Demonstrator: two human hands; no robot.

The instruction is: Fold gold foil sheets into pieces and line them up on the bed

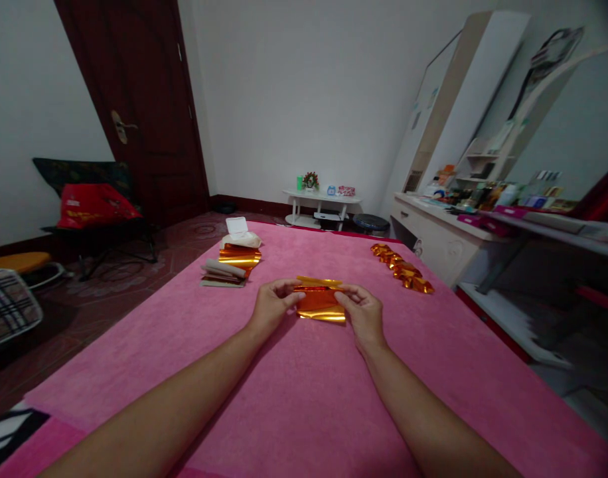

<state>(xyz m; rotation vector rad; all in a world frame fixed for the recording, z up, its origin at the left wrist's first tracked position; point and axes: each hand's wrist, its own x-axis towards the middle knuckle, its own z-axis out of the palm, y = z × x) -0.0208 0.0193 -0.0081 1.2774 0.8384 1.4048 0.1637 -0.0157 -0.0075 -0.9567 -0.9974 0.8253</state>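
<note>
foil sheet folded over, mid pink cover | left hand + right hand pinching its side edges, fingers narrow | risk imo: slick foil, soft cover, an uneven pinch skews the crease or tears it | gold pieces well apart

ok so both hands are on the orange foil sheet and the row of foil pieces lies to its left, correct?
No. The left hand and right hand do hold the orange foil sheet, but the row of foil pieces lies to its right; the foil stack is on the left. The head view shows it.
</note>
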